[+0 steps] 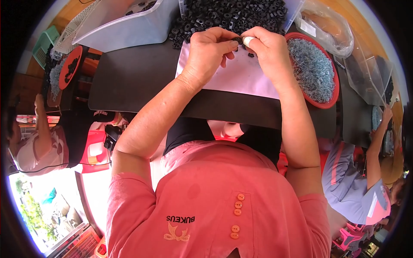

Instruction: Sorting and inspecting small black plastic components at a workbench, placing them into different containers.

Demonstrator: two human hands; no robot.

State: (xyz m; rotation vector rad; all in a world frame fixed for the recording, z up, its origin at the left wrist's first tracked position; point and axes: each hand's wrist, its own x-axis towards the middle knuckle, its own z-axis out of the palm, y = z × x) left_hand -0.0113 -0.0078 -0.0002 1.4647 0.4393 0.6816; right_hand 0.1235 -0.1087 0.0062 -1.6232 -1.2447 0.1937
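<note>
My left hand (pixel 211 49) and my right hand (pixel 267 48) meet above a white sheet (pixel 241 81) on the dark table. Pinched between their fingertips is a small black plastic part (pixel 239 41), mostly covered by the fingers. A white wrap (pixel 248 41) goes round one digit of my right hand. Just beyond both hands lies a big heap of similar black plastic parts (pixel 232 17). A few loose ones rest on the sheet by my fingers. Right of my right hand, a red basin (pixel 337 88) holds many tiny blue-grey pieces (pixel 313 69), too small to make out singly.
At the far left stands a translucent plastic bin (pixel 124 32) with a few black parts inside. A clear plastic bag (pixel 329 32) lies behind the basin. Other people sit at tables on the left (pixel 41 146) and right (pixel 352 180). The dark table edge (pixel 232 114) runs before my lap.
</note>
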